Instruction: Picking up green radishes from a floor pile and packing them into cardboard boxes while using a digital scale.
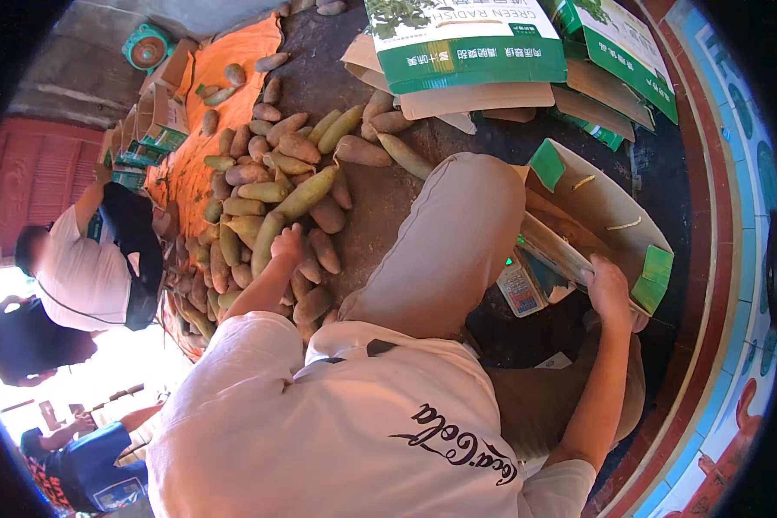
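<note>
My left hand [288, 245] is closed at the edge of a large heap of radishes, against a long green radish [266, 243]. Its fingertips are partly hidden, so the exact grip is hard to see. With its fingers curled over the near wall, my right hand [609, 288] holds an open cardboard box [565, 244] with green flaps. The box stands at my right and its inside shows brown card with yellow handle cords. Beside and partly under it is a digital scale [520, 288] with a keypad and a lit green display.
The heap of green and reddish-brown radishes [295, 147] lies on an orange sheet [249, 50] and dark floor. Printed cartons [479, 65] are stacked ahead. At far left stand more boxes [160, 121], a round dial scale [147, 48] and other people [91, 272]. A tiled wall curves along the right.
</note>
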Action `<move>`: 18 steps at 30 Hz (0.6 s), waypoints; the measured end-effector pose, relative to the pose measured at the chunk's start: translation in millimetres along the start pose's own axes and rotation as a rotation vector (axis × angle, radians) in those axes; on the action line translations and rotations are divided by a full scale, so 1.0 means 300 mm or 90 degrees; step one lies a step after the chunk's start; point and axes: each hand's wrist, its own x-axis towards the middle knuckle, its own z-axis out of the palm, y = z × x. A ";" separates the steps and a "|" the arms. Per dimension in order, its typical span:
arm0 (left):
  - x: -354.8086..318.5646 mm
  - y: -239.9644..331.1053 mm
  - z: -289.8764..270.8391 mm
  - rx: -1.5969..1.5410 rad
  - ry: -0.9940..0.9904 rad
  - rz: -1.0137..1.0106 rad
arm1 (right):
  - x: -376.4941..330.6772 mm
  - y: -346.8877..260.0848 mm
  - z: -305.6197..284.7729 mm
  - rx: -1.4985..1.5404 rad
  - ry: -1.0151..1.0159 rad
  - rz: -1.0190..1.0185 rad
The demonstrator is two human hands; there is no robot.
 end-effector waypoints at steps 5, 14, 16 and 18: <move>-0.035 0.113 -0.128 -0.219 0.009 0.028 | -0.020 0.024 0.019 0.002 0.028 -0.002; -0.084 0.303 -0.365 -0.541 0.271 0.206 | -0.023 0.020 0.028 0.020 0.076 -0.041; -0.134 0.341 -0.493 -0.606 0.324 0.244 | -0.023 -0.002 0.005 0.025 0.032 -0.006; -0.198 0.377 -0.621 -0.672 0.375 0.282 | -0.022 -0.004 0.006 0.029 0.034 -0.006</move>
